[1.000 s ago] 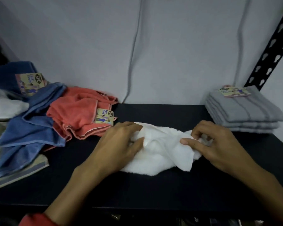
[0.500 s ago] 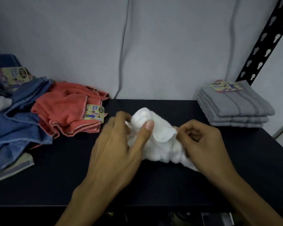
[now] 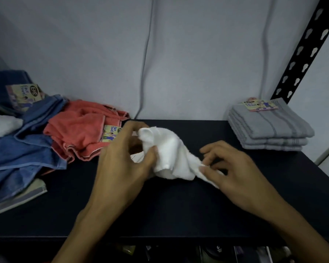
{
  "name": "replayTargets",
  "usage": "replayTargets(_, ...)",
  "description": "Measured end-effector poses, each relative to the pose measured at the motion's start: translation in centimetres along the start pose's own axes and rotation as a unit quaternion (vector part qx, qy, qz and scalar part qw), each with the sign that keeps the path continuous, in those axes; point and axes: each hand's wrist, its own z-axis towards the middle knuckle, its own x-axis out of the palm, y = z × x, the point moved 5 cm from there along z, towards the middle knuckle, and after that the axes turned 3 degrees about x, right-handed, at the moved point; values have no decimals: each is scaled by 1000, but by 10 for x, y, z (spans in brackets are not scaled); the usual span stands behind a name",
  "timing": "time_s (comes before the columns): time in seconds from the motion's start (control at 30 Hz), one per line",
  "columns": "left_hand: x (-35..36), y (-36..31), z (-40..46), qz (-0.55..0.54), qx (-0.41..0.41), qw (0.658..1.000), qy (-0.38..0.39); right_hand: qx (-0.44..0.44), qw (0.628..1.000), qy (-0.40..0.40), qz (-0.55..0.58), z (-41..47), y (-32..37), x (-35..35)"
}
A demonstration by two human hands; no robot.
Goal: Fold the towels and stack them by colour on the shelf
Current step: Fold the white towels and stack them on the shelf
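Note:
A crumpled white towel lies bunched in the middle of the black shelf. My left hand grips its left end, thumb and fingers curled round a raised fold. My right hand pinches the towel's right corner between thumb and forefinger, low against the shelf. A neat stack of folded grey towels with a paper label sits at the back right.
Unfolded towels are heaped at the left: a coral one with a label, blue ones, a white one and a pale green one. A perforated black upright rises at the right. A grey wall with cables stands behind.
The towel has been gathered from a flatter spread into a tighter bunch. My left hand has closed round its left end, and my right hand has slid down to the right corner.

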Motion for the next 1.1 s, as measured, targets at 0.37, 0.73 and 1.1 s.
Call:
replayTargets(0.37,-54,44,17,-106,-172,977,67,182,969,-78,148,8,-35,-39)
replayTargets(0.73,-50,55,12,0,-148,985,84,210,876,20,434,13,-35,-40)
replayTargets(1.1,-57,44,2,-38,-148,964,219,112,954,-70,271,24,3,-27)
